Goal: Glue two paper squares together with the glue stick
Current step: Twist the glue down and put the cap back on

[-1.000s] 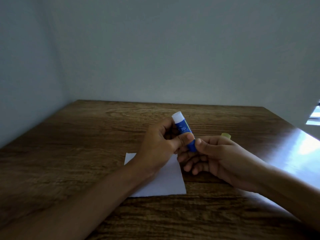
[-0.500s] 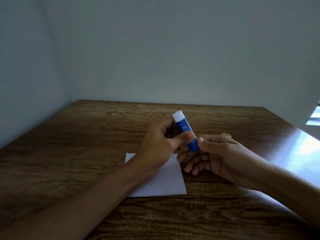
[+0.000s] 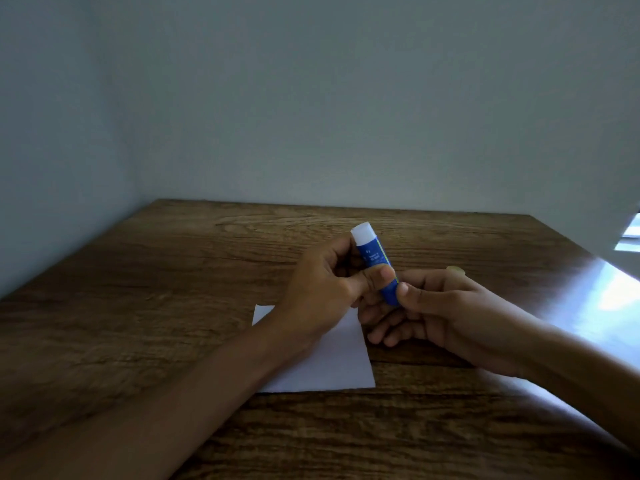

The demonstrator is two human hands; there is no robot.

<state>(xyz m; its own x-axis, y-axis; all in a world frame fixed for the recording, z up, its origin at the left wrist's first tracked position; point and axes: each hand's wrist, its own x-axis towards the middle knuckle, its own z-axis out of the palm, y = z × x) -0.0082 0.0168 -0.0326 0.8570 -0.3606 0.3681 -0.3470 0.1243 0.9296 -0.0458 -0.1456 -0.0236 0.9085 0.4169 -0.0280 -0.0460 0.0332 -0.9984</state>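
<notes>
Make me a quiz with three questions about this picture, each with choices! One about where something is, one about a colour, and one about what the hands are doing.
1. Where is the white paper?
A. flat on the wooden table, under the hands
B. stuck on the wall
C. held up in the air

2. What colour is the body of the glue stick?
A. red
B. blue
C. black

3. What are the hands doing?
A. both lie flat on the table
B. only one holds the glue stick
C. both hold the glue stick

Answers:
1. A, the sheet lies on the wood beneath the wrists.
2. B, the tube is blue with a white tip.
3. C, the left hand wraps the tube's middle and the right hand pinches its lower end.
</notes>
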